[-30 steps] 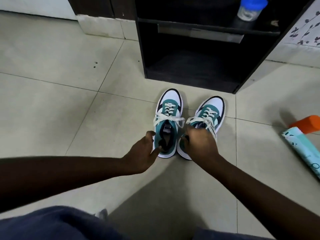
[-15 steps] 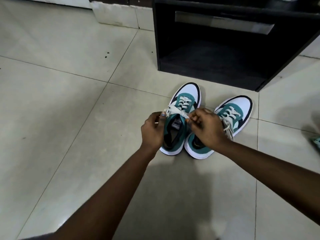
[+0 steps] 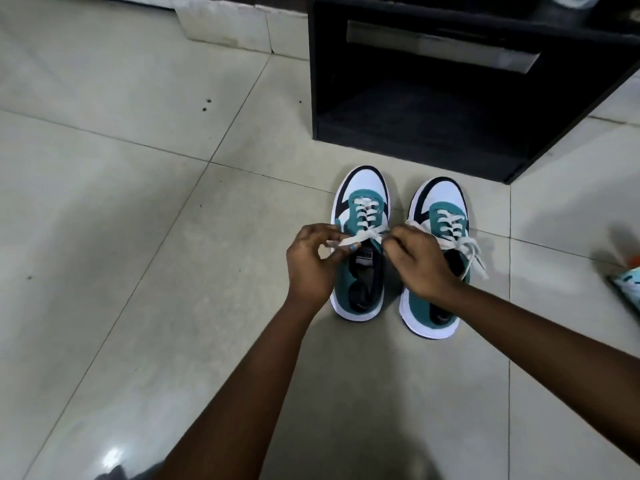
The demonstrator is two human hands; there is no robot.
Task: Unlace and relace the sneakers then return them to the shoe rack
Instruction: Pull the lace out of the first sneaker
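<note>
Head view: on the tiled floor before the dark shoe rack (image 3: 450, 109), left hand (image 3: 310, 261) and right hand (image 3: 417, 263) each pinch the left sneaker's (image 3: 360, 251) white lace (image 3: 360, 237); a hasty pull could jam the knot or drag the sneaker into its pair (image 3: 438, 258).

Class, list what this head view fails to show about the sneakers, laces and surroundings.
- Left sneaker's knot: covered by left hand and right hand.
- Right sneaker's tongue: behind the right hand.
- Rack's top shelf: cut off by the top edge.
- Teal object: cut off by the right edge.
</note>
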